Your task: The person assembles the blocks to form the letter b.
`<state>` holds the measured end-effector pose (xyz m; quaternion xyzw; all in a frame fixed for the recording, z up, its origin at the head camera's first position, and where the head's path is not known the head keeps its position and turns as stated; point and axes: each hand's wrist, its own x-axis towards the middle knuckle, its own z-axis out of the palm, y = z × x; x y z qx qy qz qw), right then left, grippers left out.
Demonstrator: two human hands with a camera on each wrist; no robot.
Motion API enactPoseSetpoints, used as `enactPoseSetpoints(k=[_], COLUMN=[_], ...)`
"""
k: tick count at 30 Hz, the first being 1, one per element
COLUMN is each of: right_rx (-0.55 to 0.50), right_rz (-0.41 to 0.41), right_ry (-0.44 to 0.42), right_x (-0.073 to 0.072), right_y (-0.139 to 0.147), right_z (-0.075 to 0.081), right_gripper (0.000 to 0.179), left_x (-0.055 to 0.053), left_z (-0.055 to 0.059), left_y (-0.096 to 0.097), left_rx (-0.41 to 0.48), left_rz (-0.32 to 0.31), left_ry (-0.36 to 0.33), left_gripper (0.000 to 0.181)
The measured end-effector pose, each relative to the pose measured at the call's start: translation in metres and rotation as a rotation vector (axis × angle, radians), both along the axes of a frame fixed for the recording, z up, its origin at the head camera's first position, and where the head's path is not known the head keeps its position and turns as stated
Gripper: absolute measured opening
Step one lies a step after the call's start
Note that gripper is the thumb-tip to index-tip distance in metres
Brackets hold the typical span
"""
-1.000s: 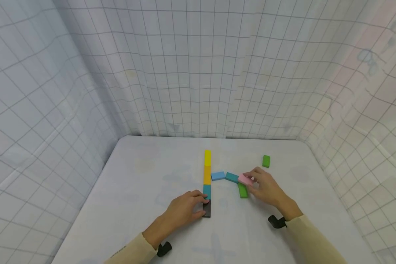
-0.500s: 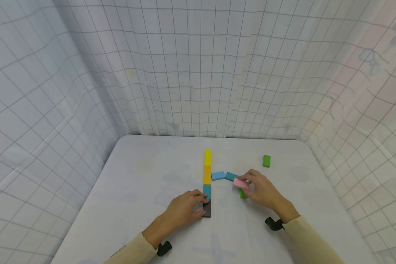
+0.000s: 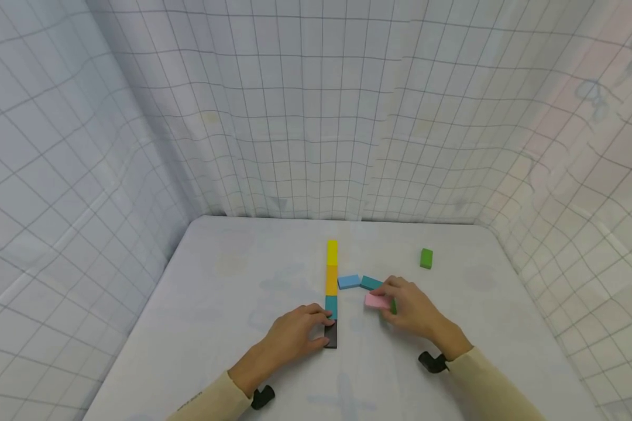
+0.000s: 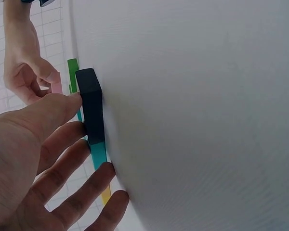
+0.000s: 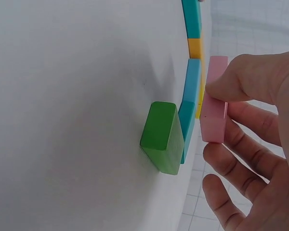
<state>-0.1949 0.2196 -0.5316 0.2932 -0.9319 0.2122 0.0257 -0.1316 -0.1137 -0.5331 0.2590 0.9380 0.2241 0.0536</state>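
My right hand [image 3: 413, 310] pinches a pink block [image 3: 375, 302] between thumb and fingers; in the right wrist view this pink block [image 5: 214, 113] is held off the table. Partly hidden behind that hand is a green block [image 5: 161, 139], touching the end of a teal block [image 3: 371, 283]. A light blue block [image 3: 349, 282] links the teal one to a straight row. The row runs from a yellow block [image 3: 332, 252] through an orange block [image 3: 332, 280] and a blue-teal block [image 3: 331, 305] to a black block [image 3: 331, 335]. My left hand [image 3: 292, 333] rests with loosely bent fingers against the row's near end.
Farther back on the right, a second green block [image 3: 426, 258] lies alone on the white table [image 3: 232, 280]. White grid-patterned curtains [image 3: 305, 117] enclose the back and both sides. A black wrist-worn piece [image 3: 433, 362] sits below the right wrist.
The right hand has carried the pink block leftward and nearer, from over the near green block towards the gap beside the row. The left hand has stayed in place.
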Motion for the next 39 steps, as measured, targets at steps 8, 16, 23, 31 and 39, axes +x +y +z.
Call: enactPoseSetpoints(k=[8, 16, 23, 31, 39], right_rx=[0.042, 0.045, 0.05, 0.084, 0.087], right_rz=[0.022, 0.064, 0.097, 0.142, 0.176], right_ry=[-0.02, -0.04, -0.044, -0.052, -0.055], right_x=[0.003, 0.008, 0.012, 0.015, 0.017], right_y=[-0.009, -0.018, -0.025, -0.03, -0.034], right_z=[-0.002, -0.005, -0.008, -0.01, -0.009], right_gripper=[0.037, 0.037, 0.034, 0.035, 0.035], left_x=[0.0, 0.0, 0.0, -0.001, -0.001], left_z=[0.0, -0.001, 0.0, -0.005, -0.005], left_y=[-0.001, -0.002, -0.003, -0.001, 0.001], left_rx=[0.0, 0.0, -0.003, -0.003, -0.006], left_rz=[0.001, 0.003, 0.002, -0.006, -0.004], left_ry=[0.009, 0.03, 0.039, 0.033, 0.043], left_gripper=[0.033, 0.033, 0.032, 0.033, 0.034])
